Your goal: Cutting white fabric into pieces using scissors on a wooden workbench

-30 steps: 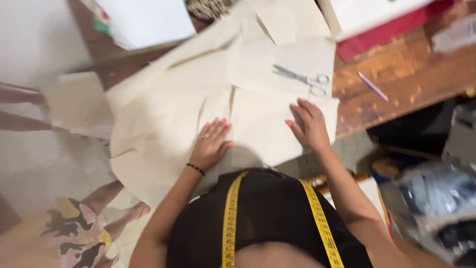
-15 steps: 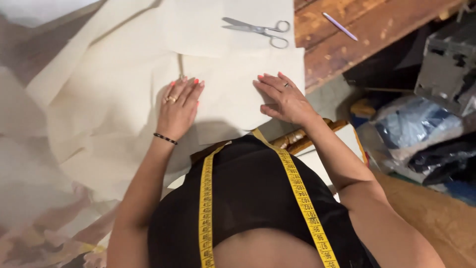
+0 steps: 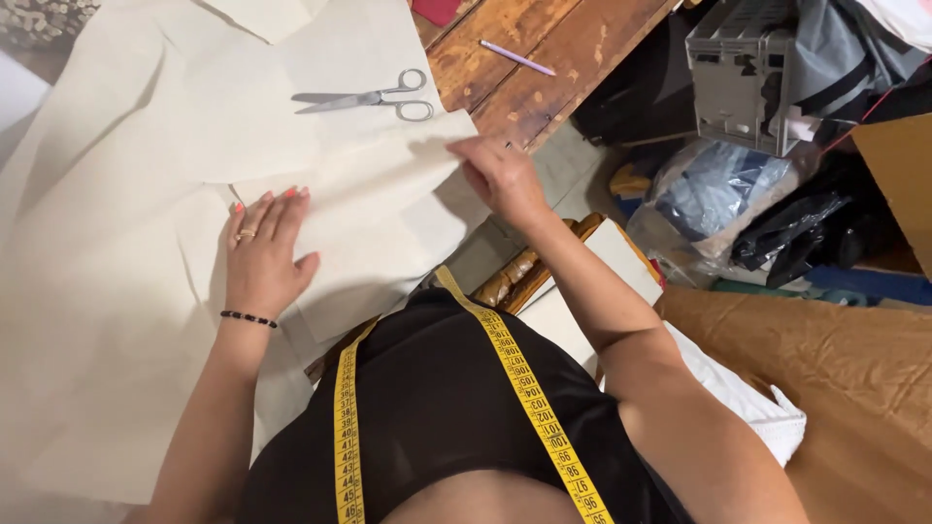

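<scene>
Large sheets of cream pattern paper (image 3: 126, 243) cover the wooden table (image 3: 524, 87). My left hand (image 3: 264, 252) lies flat on the paper, fingers spread, with a ring and a bead bracelet on the wrist. At the table's right edge my right hand (image 3: 497, 175) pinches the corner of one cream sheet (image 3: 388, 184) and lifts it a little. Silver scissors (image 3: 374, 97) rest closed on the paper just beyond both hands. A yellow tape measure (image 3: 505, 359) hangs around my neck over a black top.
A purple pencil (image 3: 517, 57) lies on the bare wood. To the right stand a grey plastic crate (image 3: 743, 73), several bags (image 3: 718, 194) and brown cloth (image 3: 825, 369) on the floor. A wooden chair with a white pad (image 3: 573, 301) sits under the table edge.
The view has swung left and closer. My right hand moved from lying flat on the paper to pinching the sheet's right corner. The left hand stayed pressed on the paper.
</scene>
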